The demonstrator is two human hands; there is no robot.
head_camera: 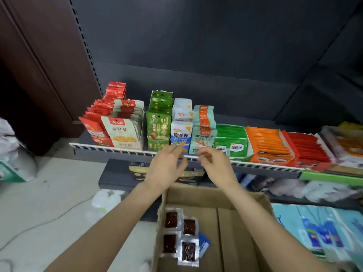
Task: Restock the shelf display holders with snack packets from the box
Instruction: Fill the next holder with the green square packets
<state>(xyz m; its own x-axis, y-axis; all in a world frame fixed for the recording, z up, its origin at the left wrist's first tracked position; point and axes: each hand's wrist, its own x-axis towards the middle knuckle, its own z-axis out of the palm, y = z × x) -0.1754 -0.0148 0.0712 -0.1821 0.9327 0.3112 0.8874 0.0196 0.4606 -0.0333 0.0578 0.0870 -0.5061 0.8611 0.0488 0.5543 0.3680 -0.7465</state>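
Four small foil packets [179, 237] with dark red filling lie in the cardboard box [235, 222] at lower centre. They look light, flat, crinkly and slippery, so best pinched by the sealed edges. Left hand [167, 165] hovers loosely spread, empty; right hand [213, 163] has fingers curled, apparently holding nothing, at the shelf [117, 149] rail mid-frame. Grey floor [49, 193] at left.

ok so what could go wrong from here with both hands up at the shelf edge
The left hand and right hand sit at the white shelf rail, right under the blue packets and teal packets; a nudge might tip those upright rows forward. Neither hand plainly holds a packet, while dark red packets remain in the cardboard box.
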